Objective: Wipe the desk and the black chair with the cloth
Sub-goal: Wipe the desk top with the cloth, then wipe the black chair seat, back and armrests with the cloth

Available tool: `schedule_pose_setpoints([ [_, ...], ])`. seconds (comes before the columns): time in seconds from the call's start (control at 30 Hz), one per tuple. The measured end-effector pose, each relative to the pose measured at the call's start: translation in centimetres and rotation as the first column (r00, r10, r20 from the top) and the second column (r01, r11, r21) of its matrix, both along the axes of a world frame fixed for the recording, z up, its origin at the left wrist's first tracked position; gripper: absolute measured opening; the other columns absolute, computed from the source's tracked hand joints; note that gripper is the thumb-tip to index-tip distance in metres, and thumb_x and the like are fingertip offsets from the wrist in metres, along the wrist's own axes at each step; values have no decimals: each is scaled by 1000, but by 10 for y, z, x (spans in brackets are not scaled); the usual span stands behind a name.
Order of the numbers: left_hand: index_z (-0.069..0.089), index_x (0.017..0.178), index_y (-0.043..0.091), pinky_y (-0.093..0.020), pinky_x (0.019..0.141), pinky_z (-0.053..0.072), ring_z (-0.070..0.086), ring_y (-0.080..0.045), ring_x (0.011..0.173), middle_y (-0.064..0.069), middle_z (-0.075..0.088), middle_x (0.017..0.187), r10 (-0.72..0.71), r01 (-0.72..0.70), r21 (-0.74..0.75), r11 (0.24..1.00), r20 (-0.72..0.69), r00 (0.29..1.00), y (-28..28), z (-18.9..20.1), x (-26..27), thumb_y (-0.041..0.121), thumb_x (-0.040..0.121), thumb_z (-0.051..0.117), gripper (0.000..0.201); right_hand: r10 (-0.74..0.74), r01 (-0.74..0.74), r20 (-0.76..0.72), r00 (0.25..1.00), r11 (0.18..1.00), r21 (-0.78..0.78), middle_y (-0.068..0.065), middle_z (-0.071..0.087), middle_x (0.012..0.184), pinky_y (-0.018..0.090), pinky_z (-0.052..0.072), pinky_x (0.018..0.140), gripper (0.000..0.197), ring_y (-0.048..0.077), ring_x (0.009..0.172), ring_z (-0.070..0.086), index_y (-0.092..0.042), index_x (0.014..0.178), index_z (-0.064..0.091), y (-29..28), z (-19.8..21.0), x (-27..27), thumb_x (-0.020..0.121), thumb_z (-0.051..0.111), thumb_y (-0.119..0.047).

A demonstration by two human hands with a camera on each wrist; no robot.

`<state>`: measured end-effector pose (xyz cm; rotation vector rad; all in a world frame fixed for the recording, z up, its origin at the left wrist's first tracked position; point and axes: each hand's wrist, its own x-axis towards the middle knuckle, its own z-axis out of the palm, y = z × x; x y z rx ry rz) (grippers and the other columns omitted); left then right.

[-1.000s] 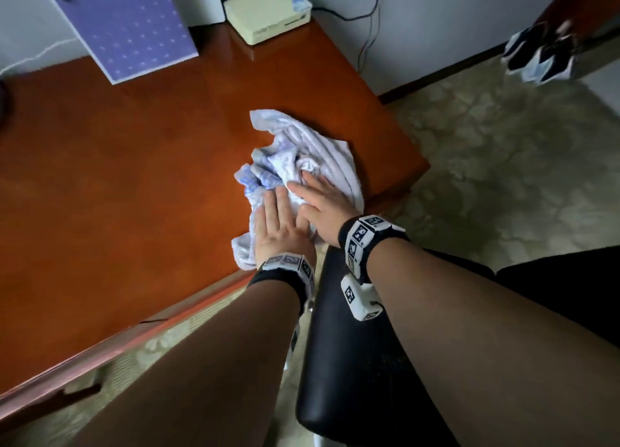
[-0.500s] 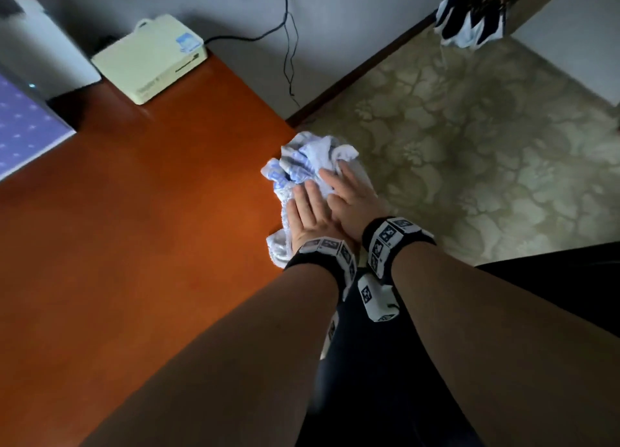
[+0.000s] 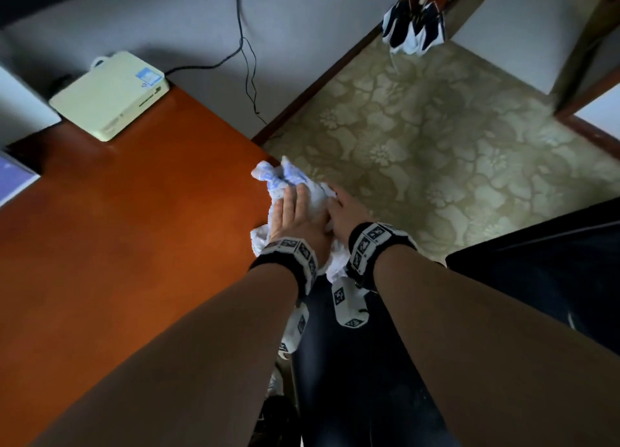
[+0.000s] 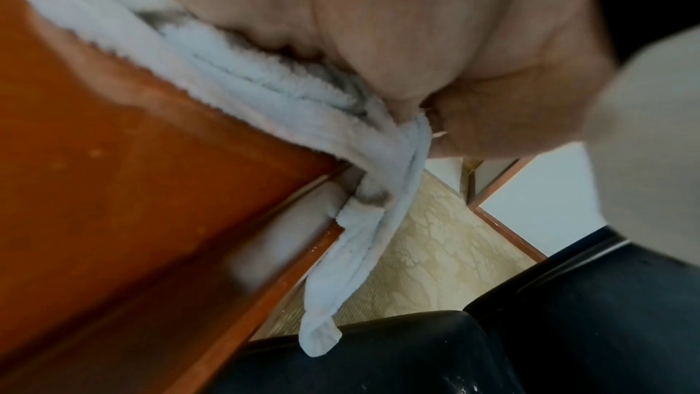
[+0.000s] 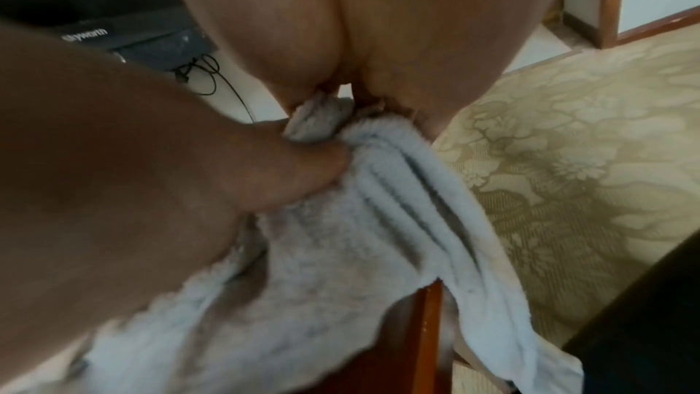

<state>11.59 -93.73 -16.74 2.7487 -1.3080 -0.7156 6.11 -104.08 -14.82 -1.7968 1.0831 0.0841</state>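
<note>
The white and blue cloth [image 3: 278, 178] lies bunched at the right edge of the orange-brown desk [image 3: 134, 245], and part of it hangs off the edge. My left hand [image 3: 295, 215] presses on it with straight fingers. Beside it, my right hand [image 3: 349, 215] sits past the desk edge with its fingers curled into the cloth. In the left wrist view my left hand [image 4: 341, 11] rests on the cloth [image 4: 265, 95], and a strip dangles over the desk [image 4: 94, 161] towards the black chair [image 4: 416, 355]. In the right wrist view my right hand [image 5: 378, 26] grips the folds of the cloth [image 5: 341, 250]. The black chair [image 3: 352, 379] stands under my forearms.
A cream box [image 3: 110, 94] sits at the desk's back corner, with cables [image 3: 248, 61] hanging down the wall behind it. A purple calendar [image 3: 13, 181] is at the left. To the right is a floral floor [image 3: 436, 144], and a folded umbrella [image 3: 412, 27] hangs by the doorway.
Both hands have slid the cloth rightwards across the desk to its right edge. The cloth has bunched up and now hangs over that edge. My right fingers have curled into it.
</note>
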Motion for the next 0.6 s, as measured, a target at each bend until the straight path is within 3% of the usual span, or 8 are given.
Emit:
schedule_pose_setpoints([
  [0.07,3,162,48,-51,128,-8,-21,-30,158,-1,-18,172,-38,37,-22,999,-47,998,8,5,1,39,104,45,73,-5,4,-20,1000,1000,-22,4,48,153,28,38,108,44,25,135,50,-35,151,46,-3,7,-18,107,40,-31],
  [0.13,19,161,47,-48,130,9,1,-31,161,-2,7,174,-34,28,-66,997,-99,995,15,22,-7,28,105,46,65,16,-19,-44,999,997,-70,6,58,143,28,43,102,40,27,126,57,-29,146,54,-7,19,-39,107,43,-29],
  [0.23,47,154,29,-38,117,36,47,-29,143,-5,52,154,143,-227,-227,947,-337,931,28,60,-37,27,110,46,44,52,-53,11,999,998,16,3,73,114,36,56,93,30,27,100,70,-39,124,68,-4,40,-71,99,51,-35],
  [0.33,62,135,25,-28,107,47,61,-27,126,-5,66,132,278,-481,-293,826,-532,800,42,102,-75,22,110,47,30,57,-72,126,990,990,119,5,72,81,41,59,75,19,29,74,70,-45,90,72,-1,67,-101,94,56,-35],
  [0.37,64,124,26,-19,96,51,66,-23,113,-1,68,117,306,-552,-298,779,-588,749,47,116,-89,18,110,45,25,72,-96,161,984,985,146,6,70,77,39,55,69,20,29,69,67,-41,89,72,2,82,-111,97,55,-33],
  [0.43,60,121,29,-10,68,49,63,-9,87,9,63,98,375,-642,-331,692,-595,711,61,149,-114,19,112,43,22,104,-144,226,968,976,166,6,68,79,39,53,66,18,25,66,66,-32,93,70,14,121,-130,101,54,-29],
  [0.53,62,121,26,-26,81,45,64,-21,100,2,66,105,452,-665,-446,599,-498,740,88,205,-148,26,111,45,20,194,-252,295,935,953,170,10,71,96,36,54,67,20,24,70,66,-26,115,70,29,169,-157,101,58,-17],
  [0.6,68,119,21,-34,90,48,65,-29,111,-8,71,111,474,-680,-520,517,-487,733,108,239,-165,26,109,50,21,316,-358,292,903,928,101,12,71,112,36,57,79,43,25,87,68,-15,135,62,40,199,-170,94,64,-5],
])
